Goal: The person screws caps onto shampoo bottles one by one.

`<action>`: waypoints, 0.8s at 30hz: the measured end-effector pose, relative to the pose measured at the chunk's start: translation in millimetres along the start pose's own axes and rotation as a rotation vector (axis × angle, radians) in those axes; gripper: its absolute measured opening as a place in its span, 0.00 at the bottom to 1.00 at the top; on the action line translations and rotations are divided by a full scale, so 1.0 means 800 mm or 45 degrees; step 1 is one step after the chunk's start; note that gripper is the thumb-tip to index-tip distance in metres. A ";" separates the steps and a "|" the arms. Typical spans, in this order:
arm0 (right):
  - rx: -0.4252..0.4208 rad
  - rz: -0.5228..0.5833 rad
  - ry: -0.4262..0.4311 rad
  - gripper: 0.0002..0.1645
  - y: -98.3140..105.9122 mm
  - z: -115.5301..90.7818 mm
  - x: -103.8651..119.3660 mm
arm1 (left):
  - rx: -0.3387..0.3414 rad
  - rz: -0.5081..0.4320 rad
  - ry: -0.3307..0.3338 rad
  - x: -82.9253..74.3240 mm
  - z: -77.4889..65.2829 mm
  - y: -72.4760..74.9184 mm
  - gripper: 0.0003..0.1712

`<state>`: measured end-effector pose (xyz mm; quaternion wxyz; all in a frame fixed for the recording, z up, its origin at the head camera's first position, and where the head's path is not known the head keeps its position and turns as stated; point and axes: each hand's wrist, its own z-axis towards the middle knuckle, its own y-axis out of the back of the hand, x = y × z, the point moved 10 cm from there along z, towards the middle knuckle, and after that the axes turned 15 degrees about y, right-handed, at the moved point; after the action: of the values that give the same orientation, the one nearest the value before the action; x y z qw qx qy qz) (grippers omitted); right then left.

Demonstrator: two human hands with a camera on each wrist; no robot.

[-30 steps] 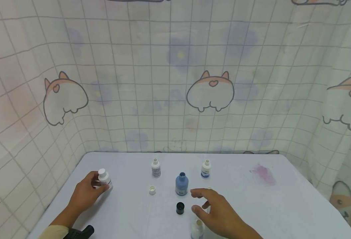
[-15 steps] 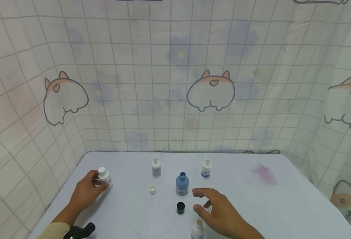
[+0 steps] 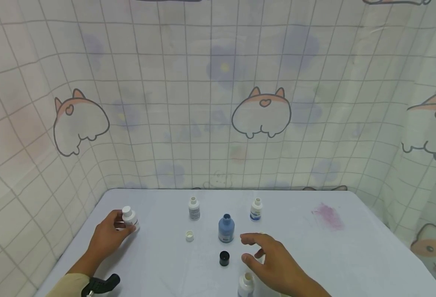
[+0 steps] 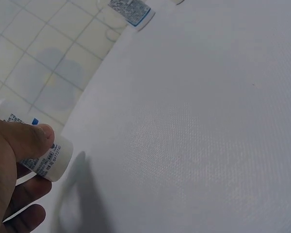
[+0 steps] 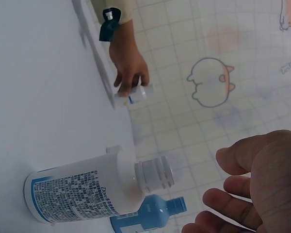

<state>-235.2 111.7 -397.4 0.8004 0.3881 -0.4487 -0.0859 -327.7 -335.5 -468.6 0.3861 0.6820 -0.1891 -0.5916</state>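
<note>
At the table's left side my left hand (image 3: 106,235) grips a white capped bottle (image 3: 130,218) between thumb and fingers. Its printed lower end shows in the left wrist view, thumb across the bottle (image 4: 53,158). My right hand (image 3: 273,260) hovers with fingers loosely bent and nothing between them. Just below its thumb stands an uncapped white bottle (image 3: 246,284), whose printed label and bare threaded neck appear in the right wrist view, where the bottle (image 5: 87,189) is close to my right hand (image 5: 262,189). A blue uncapped bottle (image 3: 226,229) stands left of the right fingertips.
Two small uncapped white bottles stand farther back, one bottle (image 3: 194,208) at centre-left and another bottle (image 3: 256,209) to the right. A white cap (image 3: 189,236) and a black cap (image 3: 224,258) lie on the white table (image 3: 158,264). A patterned curtain (image 3: 181,123) hangs behind.
My left hand keeps hold of the white bottle and has barely shifted, rising slightly. My right hand has drifted a little to the right. The other bottles and caps stay put.
</note>
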 end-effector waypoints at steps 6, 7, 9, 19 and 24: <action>0.004 -0.008 -0.045 0.26 0.002 -0.002 -0.003 | 0.009 0.006 0.002 0.001 0.001 -0.001 0.38; 0.004 -0.011 -0.054 0.26 0.002 -0.003 -0.004 | 0.008 0.007 0.002 0.001 0.001 -0.002 0.38; 0.004 -0.014 -0.062 0.27 0.003 -0.003 -0.005 | 0.009 0.004 0.000 0.001 0.001 -0.002 0.38; 0.004 -0.006 -0.094 0.27 0.005 -0.005 -0.007 | 0.028 0.003 0.028 0.005 0.003 -0.006 0.39; 0.000 -0.013 -0.073 0.26 0.006 -0.006 -0.007 | 0.029 -0.004 0.040 0.008 0.002 -0.007 0.39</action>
<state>-235.9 120.3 -399.6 0.7866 0.3880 -0.4696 -0.1011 -329.4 -337.0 -477.1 0.3804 0.6957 -0.1887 -0.5794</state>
